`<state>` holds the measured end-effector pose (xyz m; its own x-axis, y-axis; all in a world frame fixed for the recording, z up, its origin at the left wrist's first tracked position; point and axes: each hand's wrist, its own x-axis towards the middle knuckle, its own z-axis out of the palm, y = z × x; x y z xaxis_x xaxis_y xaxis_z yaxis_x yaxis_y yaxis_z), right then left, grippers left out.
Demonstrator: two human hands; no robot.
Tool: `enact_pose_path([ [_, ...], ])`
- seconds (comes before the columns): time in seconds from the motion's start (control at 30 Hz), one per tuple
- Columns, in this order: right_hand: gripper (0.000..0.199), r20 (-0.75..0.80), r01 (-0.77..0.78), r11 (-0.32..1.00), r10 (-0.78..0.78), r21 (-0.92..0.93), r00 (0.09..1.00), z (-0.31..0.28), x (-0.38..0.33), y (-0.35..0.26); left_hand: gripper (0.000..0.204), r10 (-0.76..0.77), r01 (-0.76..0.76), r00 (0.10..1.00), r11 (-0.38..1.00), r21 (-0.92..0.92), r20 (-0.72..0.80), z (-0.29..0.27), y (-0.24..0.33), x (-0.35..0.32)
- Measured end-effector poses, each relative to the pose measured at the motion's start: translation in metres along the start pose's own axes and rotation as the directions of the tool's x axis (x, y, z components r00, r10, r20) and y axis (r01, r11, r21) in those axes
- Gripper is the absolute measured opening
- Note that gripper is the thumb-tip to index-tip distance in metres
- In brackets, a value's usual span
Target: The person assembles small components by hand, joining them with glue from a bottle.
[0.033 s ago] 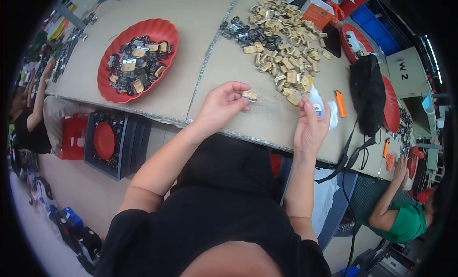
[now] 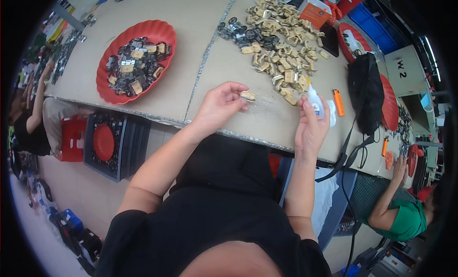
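Observation:
Pinched in my left hand (image 2: 217, 107) is a small tan piece with a dark edge (image 2: 247, 96), held just above the table. My right hand (image 2: 312, 127) has its fingers closed around a small white squeeze bottle (image 2: 315, 101) with a yellow tip. The bottle stands nearly upright, its tip pointing away from me. Just beyond both hands lies a heap of tan toy-like parts (image 2: 288, 62), with dark wheeled parts (image 2: 250, 36) on its left side. To the left, a red scalloped bowl (image 2: 102, 79) holds dark pieces, some with tan parts on them.
An orange lighter (image 2: 338, 103) and a black bag with straps (image 2: 366, 93) lie to the right. Behind the heap are an orange-and-white box (image 2: 316, 15) and a blue bin (image 2: 372, 26). Co-workers sit at both sides, one in a green shirt (image 2: 403, 220).
The view has shifted slightly. The bottle in my right hand leans a touch more to the left, while my left hand still pinches the small tan piece.

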<state>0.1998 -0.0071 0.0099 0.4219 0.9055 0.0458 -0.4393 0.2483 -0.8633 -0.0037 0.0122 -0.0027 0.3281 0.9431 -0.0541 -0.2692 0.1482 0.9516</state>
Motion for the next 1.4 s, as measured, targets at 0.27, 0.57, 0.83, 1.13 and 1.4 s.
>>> enact_pose_path([
  [0.27,0.04,-0.027,0.054,0.953,-0.066,-0.299,0.997,-0.03,0.015,-0.003,0.024,-0.014,0.014,1.0,1.0,0.024,0.005,0.006,0.006,0.001],
  [0.57,0.024,0.068,0.352,0.712,-0.395,-0.608,0.916,-0.019,-0.014,-0.003,0.025,0.015,-0.029,0.997,0.982,0.188,0.076,0.015,0.016,0.004],
  [0.83,0.04,0.527,-0.499,0.854,0.361,0.144,0.77,0.009,-0.03,0.012,0.023,-0.008,0.007,0.962,1.0,0.007,0.273,0.035,0.03,0.01],
  [1.13,0.045,0.567,-0.585,0.755,0.353,0.296,0.744,-0.002,-0.021,0.021,0.027,0.297,-0.395,0.916,0.782,0.481,0.27,0.004,0.044,0.066],
  [1.4,0.041,0.43,-0.554,0.782,0.412,0.285,0.803,0.002,-0.023,0.019,0.036,0.22,-0.276,0.939,0.031,0.961,0.263,-0.04,0.046,0.148],
])
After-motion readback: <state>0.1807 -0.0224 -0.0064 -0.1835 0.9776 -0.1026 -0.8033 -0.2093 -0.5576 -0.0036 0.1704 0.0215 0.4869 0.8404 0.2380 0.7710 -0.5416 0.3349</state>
